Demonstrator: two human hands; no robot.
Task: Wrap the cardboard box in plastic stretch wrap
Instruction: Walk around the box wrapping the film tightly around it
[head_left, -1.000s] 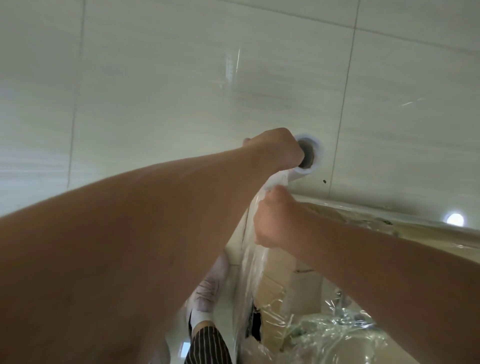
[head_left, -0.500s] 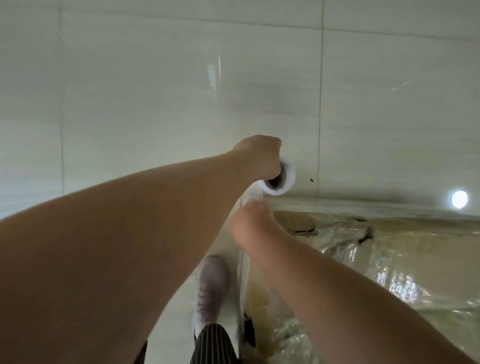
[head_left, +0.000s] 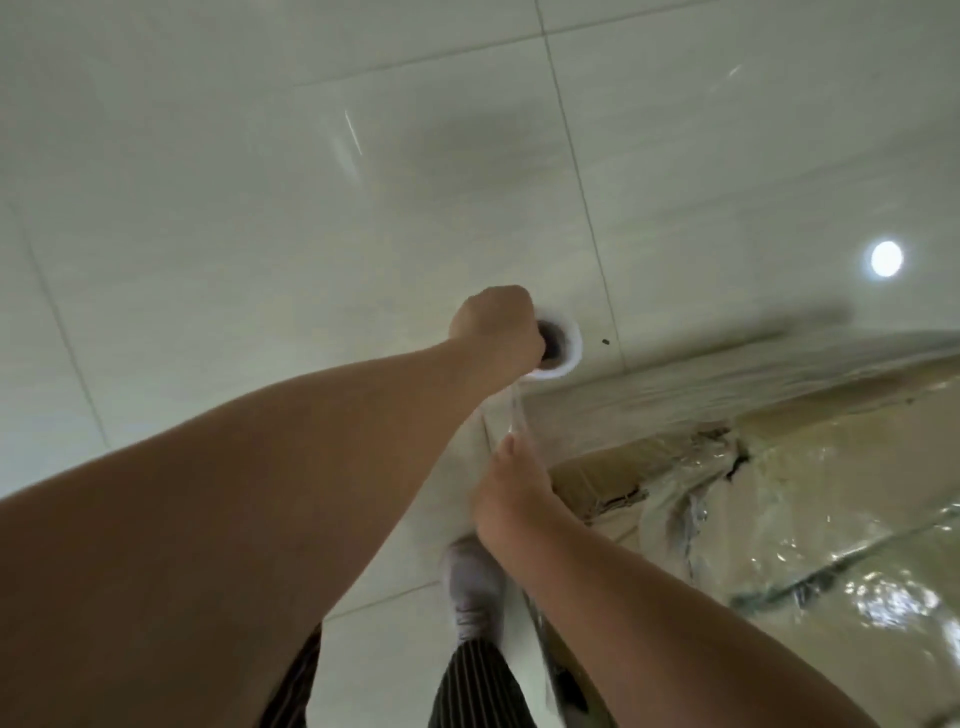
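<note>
Just beyond left hand (head_left: 496, 327) — stretch wrap roll (head_left: 561, 349), right hand (head_left: 508, 493) below.

The pale tiled floor (head_left: 260, 208) is smooth, hard and glossy. The white roll of clear plastic stretch wrap (head_left: 563, 358) looks slick. The brown cardboard box (head_left: 597, 478) is matt and fibrous under wrinkled, shiny transparent plastic film (head_left: 831, 519). The grey shoe (head_left: 472, 587) looks like soft matt cloth, and the dark striped trousers (head_left: 478, 686) are woven fabric.

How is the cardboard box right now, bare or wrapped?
Wrapped on the faces in view: shiny wrinkled film covers the cardboard box, more stretches from the roll.
</note>
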